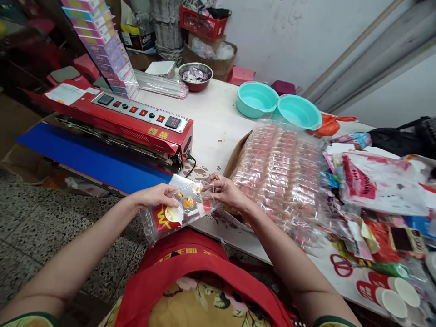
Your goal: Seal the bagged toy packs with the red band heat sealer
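Observation:
A clear plastic bag with small colourful food-shaped pieces and a red and yellow card inside is held in front of my red apron. My left hand grips its left part, thumb on top. At the bag's right end, my right hand pinches the plastic between thumb and fingers. Just beyond the bag is the end of a red sealing machine with a blue conveyor belt. Right of my right hand lie rows of many similar clear packets in a cardboard box.
Two turquoise basins and a metal bowl of small packets stand at the back of the white table. A tall stack of small boxes rises behind the machine. Red-handled scissors, paper cups and mixed bags crowd the right side.

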The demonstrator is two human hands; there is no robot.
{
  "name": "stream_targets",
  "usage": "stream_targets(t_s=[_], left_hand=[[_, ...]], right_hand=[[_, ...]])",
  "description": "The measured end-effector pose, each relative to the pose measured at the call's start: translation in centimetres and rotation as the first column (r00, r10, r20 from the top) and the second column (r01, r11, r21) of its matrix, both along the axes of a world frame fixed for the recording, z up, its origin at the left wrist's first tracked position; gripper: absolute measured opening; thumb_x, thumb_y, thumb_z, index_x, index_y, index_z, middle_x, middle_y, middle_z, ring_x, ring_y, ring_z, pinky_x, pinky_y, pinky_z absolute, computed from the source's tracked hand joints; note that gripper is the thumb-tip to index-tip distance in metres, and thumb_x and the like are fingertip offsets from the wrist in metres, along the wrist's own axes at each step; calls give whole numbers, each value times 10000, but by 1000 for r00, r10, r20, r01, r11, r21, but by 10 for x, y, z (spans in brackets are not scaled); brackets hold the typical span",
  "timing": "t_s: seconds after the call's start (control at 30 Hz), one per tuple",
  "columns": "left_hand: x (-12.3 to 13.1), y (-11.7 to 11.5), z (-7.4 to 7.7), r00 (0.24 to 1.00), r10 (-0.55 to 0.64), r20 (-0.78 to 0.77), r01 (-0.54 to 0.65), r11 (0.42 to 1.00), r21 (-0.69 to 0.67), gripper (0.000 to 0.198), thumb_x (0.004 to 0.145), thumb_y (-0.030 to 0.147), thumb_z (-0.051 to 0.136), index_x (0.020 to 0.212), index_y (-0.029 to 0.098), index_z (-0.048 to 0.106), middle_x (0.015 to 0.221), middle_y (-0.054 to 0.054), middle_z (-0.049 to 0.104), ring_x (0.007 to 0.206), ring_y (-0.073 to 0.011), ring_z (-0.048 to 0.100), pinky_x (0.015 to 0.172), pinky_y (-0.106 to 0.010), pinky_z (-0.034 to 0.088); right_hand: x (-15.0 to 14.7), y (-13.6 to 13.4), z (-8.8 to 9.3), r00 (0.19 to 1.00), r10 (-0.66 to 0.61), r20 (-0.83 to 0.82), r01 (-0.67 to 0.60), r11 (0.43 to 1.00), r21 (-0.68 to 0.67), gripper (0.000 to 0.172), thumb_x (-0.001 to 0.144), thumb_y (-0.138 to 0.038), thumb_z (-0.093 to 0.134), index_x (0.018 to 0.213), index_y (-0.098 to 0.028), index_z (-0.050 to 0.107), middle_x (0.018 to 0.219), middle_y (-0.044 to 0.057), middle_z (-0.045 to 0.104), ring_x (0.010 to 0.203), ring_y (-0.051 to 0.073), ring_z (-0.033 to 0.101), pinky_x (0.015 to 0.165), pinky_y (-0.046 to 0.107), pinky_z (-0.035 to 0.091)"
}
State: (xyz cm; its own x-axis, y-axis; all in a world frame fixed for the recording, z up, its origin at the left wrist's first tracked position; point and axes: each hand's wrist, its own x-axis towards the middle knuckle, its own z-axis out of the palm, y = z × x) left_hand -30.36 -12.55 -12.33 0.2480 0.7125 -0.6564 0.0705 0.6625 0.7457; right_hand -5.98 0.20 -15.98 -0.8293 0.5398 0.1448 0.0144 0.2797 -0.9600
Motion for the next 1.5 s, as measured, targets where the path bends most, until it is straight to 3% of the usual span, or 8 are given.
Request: stream_targets(t_s=[0.2, 0.53, 0.7, 0.87, 0.93, 1.13, 1.3, 1.5], left_hand=[[-1, -17, -9, 996, 88, 7, -88, 996, 1, 388, 636, 266, 783, 997, 160, 688, 934, -82, 728, 766, -209, 687, 683, -271, 523], [8, -46, -12, 975, 223, -14, -223, 975, 4, 356, 644, 275, 787, 961, 157, 673, 951, -94, 725, 784, -211, 687, 704, -286, 525], [3, -58, -16, 944, 328, -21, -328, 944, 36, 434, 648, 284, 797, 1031, 154, 640, 990, -101, 718, 853, -222, 684, 778, -316, 518], [-7, -56, -16, 935, 351, -56, -341, 929, 141, 442, 652, 324, 801, 1012, 155, 606, 921, -69, 712, 807, -208, 679, 727, -293, 510], [-13, -54, -17, 939, 341, -41, -330, 930, 161, 433, 674, 338, 787, 1021, 157, 603, 953, -75, 709, 831, -211, 678, 740, -294, 511], [-41, -58, -19, 946, 323, -32, -317, 941, 120, 425, 666, 349, 796, 998, 158, 613, 925, -76, 717, 797, -205, 680, 720, -285, 516], [-55, -63, -29, 955, 296, 31, -297, 947, 124, 460, 642, 322, 815, 1027, 174, 611, 987, -65, 708, 841, -200, 673, 748, -282, 513], [-49, -33, -38, 918, 381, 111, -395, 905, 156, 556, 668, 355, 796, 1154, 201, 574, 1102, -80, 678, 943, -189, 650, 770, -254, 490]], right_hand=[[-6, -4, -4, 990, 74, -119, -29, 941, 338, 183, 916, -341, 575, 901, -222, 713, 886, 55, 518, 868, 176, 535, 754, 308, 484], [-20, 8, 14, 942, 280, 185, -333, 848, 413, 93, 843, -147, 615, 786, -179, 681, 861, 34, 552, 763, 143, 541, 700, 266, 445], [-21, -16, -2, 997, -63, 47, 59, 994, 91, 229, 912, -364, 544, 992, -195, 676, 954, 65, 601, 873, 186, 588, 789, 342, 496], [-37, -71, -11, 879, -476, 24, 461, 863, 206, 1109, 573, -494, 839, 1465, -244, 230, 1441, 149, 309, 1334, 337, 326, 1077, 533, 346], [-50, -83, -15, 843, -538, 25, 507, 808, 300, 1233, 550, -443, 858, 1493, -238, 92, 1498, 163, 209, 1401, 355, 196, 1133, 567, 241], [-71, -70, -25, 824, -566, 0, 564, 821, 86, 1103, 567, -390, 856, 1452, -243, 214, 1502, 177, 236, 1350, 348, 319, 1068, 537, 359], [-77, -53, -29, 941, -337, 39, 313, 816, -486, 403, 640, -457, 799, 891, -190, 629, 1238, 107, 598, 971, 244, 637, 791, 366, 533], [-91, -45, -39, 918, -389, 79, 363, 743, -562, 317, 585, -447, 829, 665, -163, 710, 817, 71, 730, 746, 201, 654, 708, 329, 506]])
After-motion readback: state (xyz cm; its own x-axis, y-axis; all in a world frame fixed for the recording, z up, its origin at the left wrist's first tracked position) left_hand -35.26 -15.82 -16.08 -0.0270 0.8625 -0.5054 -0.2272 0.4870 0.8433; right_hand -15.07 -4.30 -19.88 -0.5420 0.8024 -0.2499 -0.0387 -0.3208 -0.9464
